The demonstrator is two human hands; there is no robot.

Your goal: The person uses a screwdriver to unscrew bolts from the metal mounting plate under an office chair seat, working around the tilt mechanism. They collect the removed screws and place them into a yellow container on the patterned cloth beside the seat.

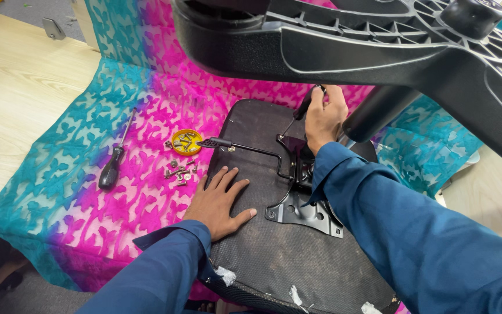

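The black five-spoked plastic chair base (390, 40) is looming overhead because the black fabric-covered seat underside (274, 256) is lying face-up on the pink and turquoise patterned cloth (88, 192), exposing the black metal mounting plate (303, 212) to me. I am pressing my left hand (219, 200) flat on the seat, fingers spread and released, steadying it. My right hand (325, 119), arm reaching forward, is clenching the black-handled screwdriver (297, 116), tip angled down at the plate. A round yellow dish of screws (186, 141) is sitting nearby.
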